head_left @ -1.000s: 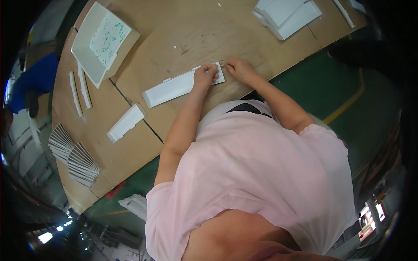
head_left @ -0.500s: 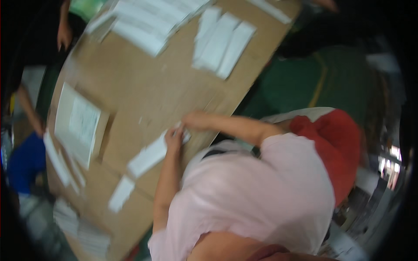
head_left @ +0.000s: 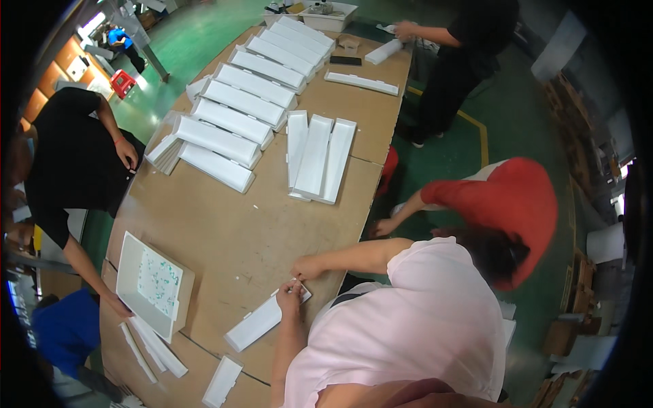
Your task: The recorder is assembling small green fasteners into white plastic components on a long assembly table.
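Note:
A long, narrow white tray (head_left: 253, 325) lies at a slant on the brown tabletop before me. My left hand (head_left: 290, 294) is at its far right end, with the fingers closed on the tray's edge. Just beyond, my right hand (head_left: 308, 268) is closed beside the same corner, its fingertips pinched together. Whatever is between those fingertips is too small to make out. A shorter white piece (head_left: 222, 382) rests on the table to the left of my left forearm.
A deep white bin (head_left: 182, 299) with small green and white bits stands at left, near long white strips (head_left: 160, 348) and a co-worker's hand (head_left: 120, 307). Rows of white trays (head_left: 235, 122) fill the far side. Three more trays (head_left: 320, 156) lie nearer. Co-workers stand around the table.
My view has turned, so the table and everything on it sit lower in the picture, and the blur is gone. Both hands stay at the same end of the white tray.

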`<state>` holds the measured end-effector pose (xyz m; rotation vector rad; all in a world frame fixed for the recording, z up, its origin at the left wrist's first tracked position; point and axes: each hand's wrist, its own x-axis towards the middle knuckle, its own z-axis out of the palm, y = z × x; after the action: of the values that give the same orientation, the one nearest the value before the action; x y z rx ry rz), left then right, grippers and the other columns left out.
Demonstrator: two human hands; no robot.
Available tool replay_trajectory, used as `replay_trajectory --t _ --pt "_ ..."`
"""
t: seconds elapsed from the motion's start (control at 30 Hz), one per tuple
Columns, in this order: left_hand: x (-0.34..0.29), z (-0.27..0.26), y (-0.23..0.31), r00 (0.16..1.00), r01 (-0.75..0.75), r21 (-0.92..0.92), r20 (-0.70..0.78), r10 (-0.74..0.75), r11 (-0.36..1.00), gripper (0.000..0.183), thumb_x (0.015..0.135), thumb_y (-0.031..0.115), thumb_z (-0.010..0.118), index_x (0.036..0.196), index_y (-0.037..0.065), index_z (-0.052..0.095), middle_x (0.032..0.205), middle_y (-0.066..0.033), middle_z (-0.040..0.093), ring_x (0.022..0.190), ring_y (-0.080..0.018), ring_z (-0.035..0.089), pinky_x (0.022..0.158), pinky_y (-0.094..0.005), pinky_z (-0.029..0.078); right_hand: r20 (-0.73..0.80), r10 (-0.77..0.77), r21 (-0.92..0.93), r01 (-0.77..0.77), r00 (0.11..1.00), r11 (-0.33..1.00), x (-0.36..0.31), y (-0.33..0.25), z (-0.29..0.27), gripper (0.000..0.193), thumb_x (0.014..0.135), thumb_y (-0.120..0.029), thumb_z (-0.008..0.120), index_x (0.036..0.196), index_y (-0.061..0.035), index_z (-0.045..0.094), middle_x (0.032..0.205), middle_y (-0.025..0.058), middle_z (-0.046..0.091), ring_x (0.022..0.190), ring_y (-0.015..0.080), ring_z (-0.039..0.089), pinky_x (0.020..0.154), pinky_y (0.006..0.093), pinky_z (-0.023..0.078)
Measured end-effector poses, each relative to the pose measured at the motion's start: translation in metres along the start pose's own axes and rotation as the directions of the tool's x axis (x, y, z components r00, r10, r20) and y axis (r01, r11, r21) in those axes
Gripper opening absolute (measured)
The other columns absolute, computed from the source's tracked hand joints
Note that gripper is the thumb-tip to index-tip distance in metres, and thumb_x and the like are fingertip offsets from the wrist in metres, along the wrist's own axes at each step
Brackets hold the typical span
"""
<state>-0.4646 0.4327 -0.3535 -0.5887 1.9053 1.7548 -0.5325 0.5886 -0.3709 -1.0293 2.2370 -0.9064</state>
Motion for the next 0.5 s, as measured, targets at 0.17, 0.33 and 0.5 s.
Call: replay_trajectory --t 0.17,0.33,0.5 --pt "0.003 -0.002 -0.008 0.997 -0.047 -0.003 0.064 0.047 0.999 0.007 0.08 0.009 0.061 0.083 0.005 0.058 0.061 -0.0033 0.056 0.049 -0.008 0.051 0.041 -0.0189 0.038 0.022 0.228 0.11 -0.229 0.973 0.967 -0.011 0.005 -0.026 0.022 0.066 -0.026 0.061 0.078 -0.0082 0.067 0.078 0.0141 0.064 0.069 0.0313 0.06 0.063 0.0395 0.047" --pt "0.002 0.004 -0.013 0.986 -0.089 0.049 0.148 0.081 0.995 0.01 0.079 0.014 0.061 0.082 0.004 0.058 0.064 -0.0059 0.058 0.053 -0.0107 0.053 0.045 -0.0222 0.041 -0.129 0.338 -0.133 -0.354 0.932 0.926 0.002 0.002 0.017 0.024 0.072 -0.026 0.055 0.074 -0.0037 0.064 0.081 0.0157 0.063 0.07 0.0327 0.059 0.065 0.0408 0.047" --pt "0.008 -0.02 -0.01 0.956 -0.293 0.514 0.16 0.246 0.806 0.036 0.074 0.033 0.059 0.082 -0.002 0.061 0.075 -0.0176 0.062 0.07 -0.024 0.06 0.062 -0.0344 0.047 -0.31 0.019 -0.143 -0.067 0.951 0.987 0.003 0.029 0.053 0.021 0.07 -0.023 0.058 0.068 -0.003 0.062 0.076 0.0194 0.06 0.067 0.0334 0.055 0.062 0.0419 0.045"
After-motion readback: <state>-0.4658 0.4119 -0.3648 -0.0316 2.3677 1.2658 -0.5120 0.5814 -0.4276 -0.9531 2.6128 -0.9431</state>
